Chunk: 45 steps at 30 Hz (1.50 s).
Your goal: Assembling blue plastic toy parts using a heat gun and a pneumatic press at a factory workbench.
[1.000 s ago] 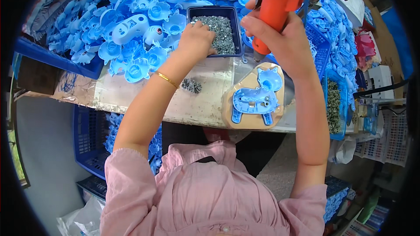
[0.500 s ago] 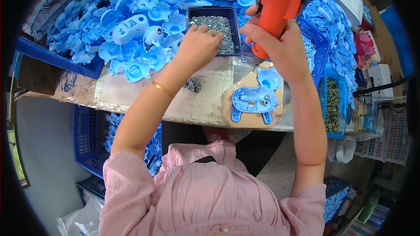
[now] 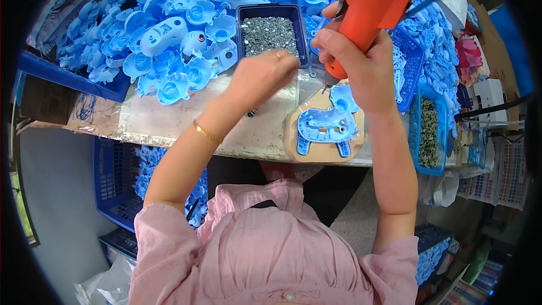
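Note:
My right hand (image 3: 364, 65) grips an orange electric screwdriver (image 3: 367, 14), tilted with its tip pointing down. The tip hangs just above a light blue plastic shell (image 3: 322, 118), four-legged in outline, with a round cup-shaped part at its upper right. That shell lies on a tan board (image 3: 316, 149) at the table's front edge. My left hand (image 3: 262, 76), slightly blurred, is over the table with its fingers drawn together; whatever they hold is hidden. Just beyond it stands a dark blue tray (image 3: 241, 34) of small shiny metal pieces (image 3: 274, 36) that look like washers.
Heaped blue plastic parts (image 3: 152, 31) cover the far and left side of the table (image 3: 169, 121). At the right stand a blue basket (image 3: 415, 59) and a lighter blue bin (image 3: 429, 135) of screws. Below the table's left end sits a blue crate (image 3: 116, 186).
My left hand has left the tray of metal pieces, coming nearer and slightly right. The screwdriver has tilted more, its upper end swinging right, while the shell stays on the board.

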Each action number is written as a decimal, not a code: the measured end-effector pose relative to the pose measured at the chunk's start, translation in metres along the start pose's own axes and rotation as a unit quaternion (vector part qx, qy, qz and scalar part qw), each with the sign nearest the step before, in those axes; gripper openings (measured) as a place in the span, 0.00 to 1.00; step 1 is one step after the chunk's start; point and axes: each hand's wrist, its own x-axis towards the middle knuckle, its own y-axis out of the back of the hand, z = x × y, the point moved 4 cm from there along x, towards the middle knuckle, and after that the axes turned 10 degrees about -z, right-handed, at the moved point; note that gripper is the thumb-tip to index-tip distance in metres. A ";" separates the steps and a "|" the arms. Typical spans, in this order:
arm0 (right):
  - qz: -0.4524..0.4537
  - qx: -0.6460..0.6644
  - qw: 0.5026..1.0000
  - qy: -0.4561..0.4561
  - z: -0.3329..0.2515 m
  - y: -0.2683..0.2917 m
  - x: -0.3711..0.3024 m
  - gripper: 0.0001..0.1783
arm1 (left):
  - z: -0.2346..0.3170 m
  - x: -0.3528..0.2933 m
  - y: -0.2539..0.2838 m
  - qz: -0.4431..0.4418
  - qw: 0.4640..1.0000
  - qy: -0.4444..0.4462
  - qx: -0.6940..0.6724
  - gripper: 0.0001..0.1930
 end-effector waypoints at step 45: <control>0.046 0.090 0.994 -0.043 0.059 -0.015 -0.061 0.13 | 0.071 -0.051 -0.021 -0.128 0.984 0.007 -0.127 0.39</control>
